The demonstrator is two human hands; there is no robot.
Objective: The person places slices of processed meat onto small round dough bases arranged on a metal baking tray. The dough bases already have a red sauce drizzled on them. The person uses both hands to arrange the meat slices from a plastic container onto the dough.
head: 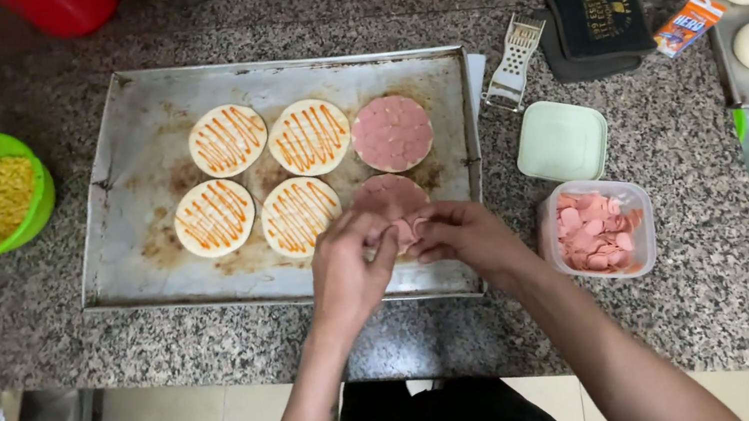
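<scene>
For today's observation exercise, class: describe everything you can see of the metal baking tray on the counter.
The baking tray is a large rectangular sheet of dull grey metal with a low raised rim, stained brown in patches. It lies flat on a speckled stone counter. Six round dough bases sit on it: four striped with sauce, two covered with pink slices. Both hands work over its near edge.

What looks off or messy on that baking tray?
Nothing spilled. The metal tray is stained with brown baked-on patches around the dough rounds. Both hands, left hand and right hand, hold pink sausage slices over the sixth round, partly covered.
</scene>
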